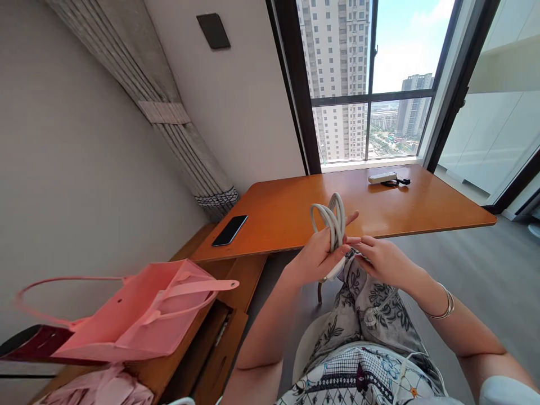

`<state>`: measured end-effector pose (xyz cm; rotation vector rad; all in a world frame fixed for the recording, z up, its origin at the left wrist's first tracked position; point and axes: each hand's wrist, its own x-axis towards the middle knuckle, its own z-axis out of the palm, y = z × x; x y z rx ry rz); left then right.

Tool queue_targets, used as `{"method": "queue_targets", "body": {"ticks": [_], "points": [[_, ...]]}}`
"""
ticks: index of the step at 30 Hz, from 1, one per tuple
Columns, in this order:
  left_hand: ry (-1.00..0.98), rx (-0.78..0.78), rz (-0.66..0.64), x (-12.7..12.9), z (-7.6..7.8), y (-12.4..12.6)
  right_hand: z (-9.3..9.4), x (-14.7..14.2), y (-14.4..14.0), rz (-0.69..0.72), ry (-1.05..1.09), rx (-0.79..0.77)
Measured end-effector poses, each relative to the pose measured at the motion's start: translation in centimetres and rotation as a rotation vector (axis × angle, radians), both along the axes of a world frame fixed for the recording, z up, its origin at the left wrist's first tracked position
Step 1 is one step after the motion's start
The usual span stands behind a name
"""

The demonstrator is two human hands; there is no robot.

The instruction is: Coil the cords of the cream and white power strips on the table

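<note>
My left hand (318,256) grips a coiled white cable (331,222), its loops standing up above my fingers over the near edge of the wooden desk (295,211). Just to the right, my right hand (382,260) pinches the cable's loose end beside the coil. A length of the same white cable trails down over my patterned trousers (373,306), with a white plug lying on my lap. A silver bangle sits on my right wrist (445,304).
A black phone (230,230) lies on the desk's left part. A white power strip with a black cord (386,179) rests at the far edge by the window. A pink tote bag (139,315) stands on the lower wooden unit at left.
</note>
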<state>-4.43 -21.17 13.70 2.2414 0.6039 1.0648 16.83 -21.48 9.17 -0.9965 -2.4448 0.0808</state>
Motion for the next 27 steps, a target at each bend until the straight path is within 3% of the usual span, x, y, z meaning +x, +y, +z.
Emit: {"method": "queue_targets", "body": {"ticks": [3, 6, 11, 14, 17, 20, 23, 27], "points": [[0.403, 0.259, 0.129, 1.0, -0.1, -0.1, 0.3, -0.9, -0.8, 0.061, 0.058, -0.136], [0.679, 0.388, 0.31, 2.0, -0.4, -0.1, 0.3, -1.2, -1.3, 0.084, 0.334, -0.423], [0.914, 0.408, 0.407, 2.4, -0.7, 0.7, 0.1, -0.6, -1.5, 0.238, 0.642, -0.988], [0.869, 0.308, 0.44, 1.8, -1.2, 1.7, -0.6, 0.0, -1.2, 0.29, 0.622, -1.082], [0.544, 0.145, 0.432, 0.8, -1.9, 2.5, -1.2, 0.9, -1.0, 0.236, 0.381, -0.876], [0.165, -0.082, 0.336, 0.2, -2.4, 3.0, -1.0, 1.5, -1.2, 0.029, 0.26, -0.456], [-0.022, -0.363, 0.14, 0.3, -2.7, 2.9, 0.1, 1.4, -1.5, -0.085, 0.305, -0.09], [-0.094, -0.712, -0.181, 0.7, -3.4, 2.5, 1.8, 1.3, -1.3, -0.059, 0.308, 0.218]]}}
